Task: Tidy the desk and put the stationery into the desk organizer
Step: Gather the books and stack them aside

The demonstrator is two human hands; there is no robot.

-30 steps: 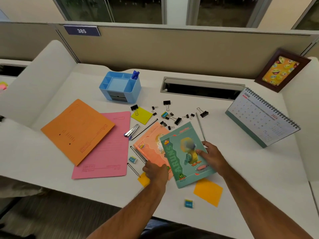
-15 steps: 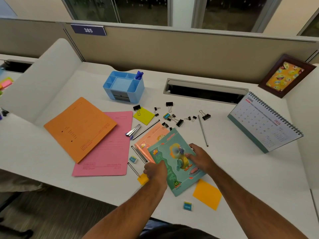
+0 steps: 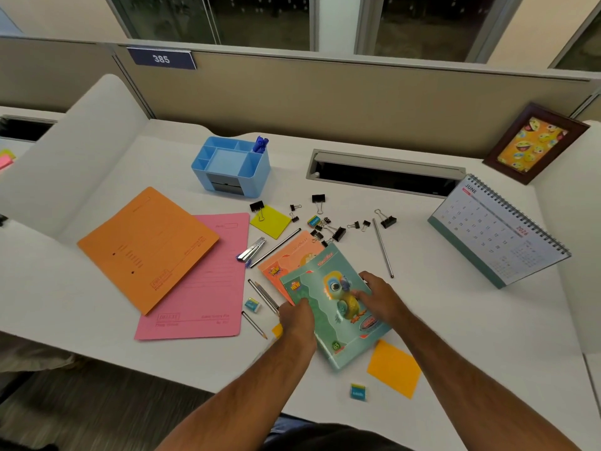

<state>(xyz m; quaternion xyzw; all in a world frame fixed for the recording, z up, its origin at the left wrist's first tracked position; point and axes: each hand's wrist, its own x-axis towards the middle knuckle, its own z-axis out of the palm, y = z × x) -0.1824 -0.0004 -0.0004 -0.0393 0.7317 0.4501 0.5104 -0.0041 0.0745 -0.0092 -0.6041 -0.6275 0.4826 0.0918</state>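
Note:
A green notebook (image 3: 328,314) with a parrot on its cover lies across an orange notebook (image 3: 289,257) near the desk's front. My left hand (image 3: 297,320) grips the green notebook's left edge. My right hand (image 3: 379,294) presses on its cover from the right. The blue desk organizer (image 3: 232,167) stands at the back with a blue pen in one compartment. Black binder clips (image 3: 338,234), pencils (image 3: 263,297), a grey pen (image 3: 383,252), a stapler (image 3: 252,253), erasers (image 3: 252,304) and sticky notes (image 3: 270,221) are scattered on the white desk (image 3: 455,320).
An orange folder (image 3: 146,245) overlaps a pink folder (image 3: 201,288) at the left. A desk calendar (image 3: 497,229) and a framed picture (image 3: 535,143) stand at the right. A cable slot (image 3: 383,172) opens at the back. An orange sticky note (image 3: 393,367) and a blue eraser (image 3: 357,392) lie near the front edge.
Both hands have slid the green notebook to the left, further over the orange notebook. The camera has tilted slightly.

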